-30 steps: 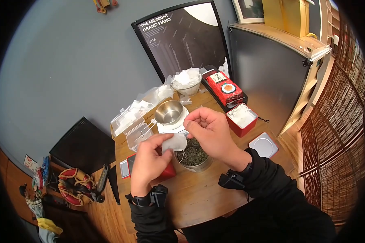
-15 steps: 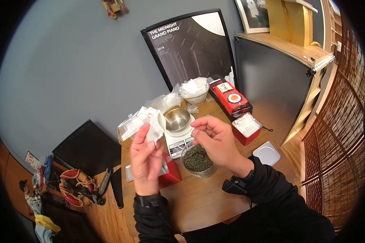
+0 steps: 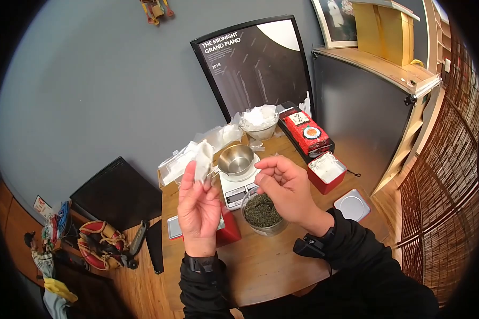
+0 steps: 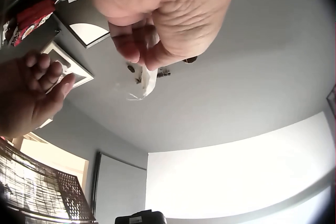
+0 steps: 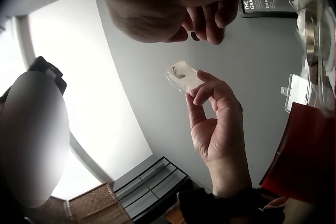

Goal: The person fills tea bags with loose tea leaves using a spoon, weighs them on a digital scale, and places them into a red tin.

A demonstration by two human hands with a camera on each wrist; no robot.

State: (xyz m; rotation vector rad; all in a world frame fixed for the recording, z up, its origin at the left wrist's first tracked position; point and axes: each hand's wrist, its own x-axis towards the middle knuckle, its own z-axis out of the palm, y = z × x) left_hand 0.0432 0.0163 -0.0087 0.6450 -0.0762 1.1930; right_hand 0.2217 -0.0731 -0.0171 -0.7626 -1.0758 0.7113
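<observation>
My left hand (image 3: 199, 210) is raised over the left of the table, pinching a white tea bag (image 3: 203, 159) between thumb and fingers. A small dark patch shows through the thin tea bag (image 5: 181, 76) in the right wrist view, and fine string hangs from it in the left wrist view. My right hand (image 3: 285, 189) hovers beside and above a round container of dark dry tea leaves (image 3: 262, 211). Its fingers are loosely curled, with thumb and index finger apart and nothing seen between them. Behind the leaves, a steel bowl (image 3: 236, 159) sits on a white kitchen scale (image 3: 234, 191).
A red tin (image 3: 229, 228) stands below my left hand. At right are another red tin (image 3: 327, 178) holding white bags, its lid (image 3: 352, 206), and a red packet (image 3: 306, 130). A glass bowl (image 3: 259, 130) of white bags and a clear plastic box (image 3: 170, 167) stand at the back.
My left hand has moved up and left from over the leaves, turning palm upward with the tea bag upright. My right hand has let go of the bag's string and stayed near the leaves.
</observation>
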